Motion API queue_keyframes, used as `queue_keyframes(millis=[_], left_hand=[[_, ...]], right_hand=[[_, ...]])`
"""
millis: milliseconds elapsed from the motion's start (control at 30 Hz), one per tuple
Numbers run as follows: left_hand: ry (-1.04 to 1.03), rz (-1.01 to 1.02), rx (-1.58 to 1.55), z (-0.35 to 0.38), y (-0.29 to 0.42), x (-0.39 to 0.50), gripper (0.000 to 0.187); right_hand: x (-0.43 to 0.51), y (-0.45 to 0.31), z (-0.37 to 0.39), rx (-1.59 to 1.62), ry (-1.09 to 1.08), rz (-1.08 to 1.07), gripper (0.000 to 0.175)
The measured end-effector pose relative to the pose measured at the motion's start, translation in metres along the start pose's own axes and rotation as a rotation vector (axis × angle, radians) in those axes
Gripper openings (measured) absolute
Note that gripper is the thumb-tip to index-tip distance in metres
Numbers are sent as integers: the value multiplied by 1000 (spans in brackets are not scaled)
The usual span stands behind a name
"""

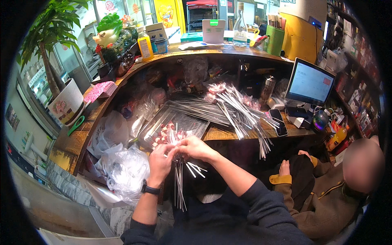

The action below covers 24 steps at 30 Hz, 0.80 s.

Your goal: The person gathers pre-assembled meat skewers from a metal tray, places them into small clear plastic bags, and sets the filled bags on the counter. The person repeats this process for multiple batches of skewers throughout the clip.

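My left hand [161, 162] and my right hand [194, 148] meet at the near edge of a clear tray. Between their fingers they pinch the neck of a clear plastic bag, with metal skewers [180, 186] hanging below toward my lap. Red and pale meat pieces [165, 134] lie in the tray [200, 130] just beyond the hands. Behind it, many bare metal skewers [199, 110] lie in a pile. To their right rests a bundle of skewers [242, 113] with bagged reddish ends, its handles reaching over the counter's edge.
White plastic bags [124, 171] bulge beside my left wrist. Right of the skewers are a phone [278, 122] and a monitor [310, 82]. A seated person [324, 196] is close at my right. Green scissors [76, 125] lie on the wooden ledge [88, 119] at left.
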<state>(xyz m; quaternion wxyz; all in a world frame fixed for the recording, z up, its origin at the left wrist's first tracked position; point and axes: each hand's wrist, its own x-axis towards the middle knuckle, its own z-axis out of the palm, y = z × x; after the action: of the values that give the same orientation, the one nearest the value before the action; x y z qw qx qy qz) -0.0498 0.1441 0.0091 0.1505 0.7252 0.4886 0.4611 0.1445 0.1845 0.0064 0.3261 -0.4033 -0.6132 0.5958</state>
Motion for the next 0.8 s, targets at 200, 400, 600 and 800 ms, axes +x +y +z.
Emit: queue_keyframes(millis=[200, 400, 600, 800], left_hand=[[-140, -46, -63, -15, 0, -17, 14], [-176, -114, -288, -3, -16, -2, 37], [-145, -6, -153, 6, -34, -3, 29], [-174, -129, -374, 4, -36, 0, 29]], right_hand=[[3, -1, -4, 49, -44, -1, 23], [-3, -14, -4, -429, 3, -123, 22], [0, -7, 28, -869, 325, -693, 22], [9, 1, 37, -1062, 567, -770, 15]])
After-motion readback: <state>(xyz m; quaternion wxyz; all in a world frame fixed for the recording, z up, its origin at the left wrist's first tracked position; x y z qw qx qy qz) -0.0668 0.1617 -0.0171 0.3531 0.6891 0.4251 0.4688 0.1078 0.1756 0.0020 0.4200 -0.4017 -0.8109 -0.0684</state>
